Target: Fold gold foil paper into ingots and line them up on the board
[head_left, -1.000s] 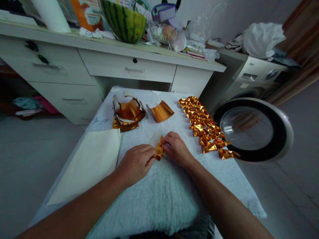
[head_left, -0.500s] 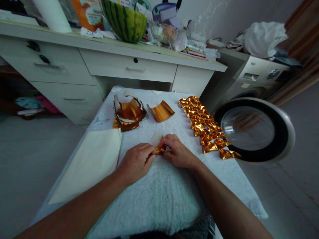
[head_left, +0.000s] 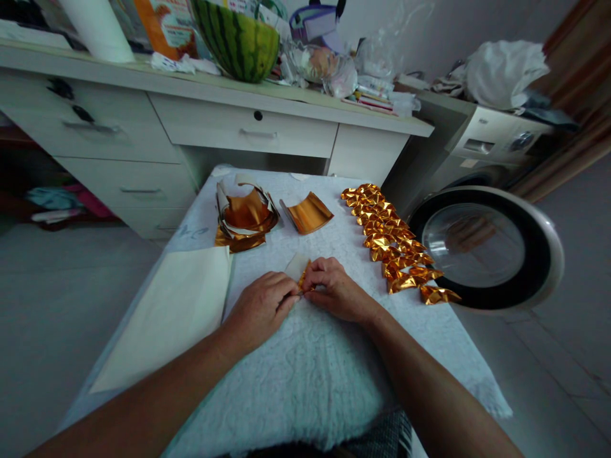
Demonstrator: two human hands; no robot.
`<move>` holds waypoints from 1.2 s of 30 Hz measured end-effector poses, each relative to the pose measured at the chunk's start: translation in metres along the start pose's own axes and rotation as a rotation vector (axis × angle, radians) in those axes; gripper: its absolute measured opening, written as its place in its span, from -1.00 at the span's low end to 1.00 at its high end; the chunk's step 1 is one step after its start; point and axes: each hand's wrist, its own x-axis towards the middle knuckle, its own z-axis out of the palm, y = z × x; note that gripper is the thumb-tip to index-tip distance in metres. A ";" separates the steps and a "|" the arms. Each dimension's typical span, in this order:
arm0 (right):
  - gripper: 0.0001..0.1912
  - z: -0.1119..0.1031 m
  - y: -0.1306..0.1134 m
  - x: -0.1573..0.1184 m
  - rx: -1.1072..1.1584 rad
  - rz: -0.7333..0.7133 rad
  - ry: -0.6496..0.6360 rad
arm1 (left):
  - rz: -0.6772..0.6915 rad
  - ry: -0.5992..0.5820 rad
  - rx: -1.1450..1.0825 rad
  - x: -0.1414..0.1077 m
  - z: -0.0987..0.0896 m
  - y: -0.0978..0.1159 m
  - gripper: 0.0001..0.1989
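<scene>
Between my two hands is a small piece of gold foil paper (head_left: 302, 275), mostly covered by the fingers, with a pale flap (head_left: 295, 263) sticking up behind it. My left hand (head_left: 264, 306) pinches its left end between thumb and fingers. My right hand (head_left: 333, 286) is closed on its right side, fingertips bent inward. Just beyond lies a curved sheet of gold foil paper (head_left: 310, 213). A curled stack of gold foil sheets (head_left: 245, 216) rests at the back left. Rows of folded gold foil ingots (head_left: 386, 238) line the right side.
A cloth-covered table (head_left: 286, 394) carries everything, with a large cream sheet (head_left: 167, 318) on its left. Behind it stands a white desk (head_left: 258, 137) holding a cut watermelon (head_left: 238, 44) and bags. At the right, a washing machine's round door (head_left: 487, 248) hangs open beside the table.
The right fingers have shifted slightly over the foil piece, so less of its gold shows between the hands. The left hand keeps its pinch, and the sheets and ingots stay put.
</scene>
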 end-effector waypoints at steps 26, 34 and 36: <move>-0.88 0.003 0.001 0.007 0.063 -0.056 0.029 | -0.060 -0.022 0.040 0.001 -0.002 0.004 -0.83; -0.88 0.003 0.000 0.008 0.031 -0.013 0.002 | -0.081 -0.026 0.034 0.001 -0.002 0.003 -0.86; -0.89 0.003 0.000 0.008 0.037 -0.003 0.001 | -0.086 -0.023 0.037 0.000 -0.002 0.003 -0.88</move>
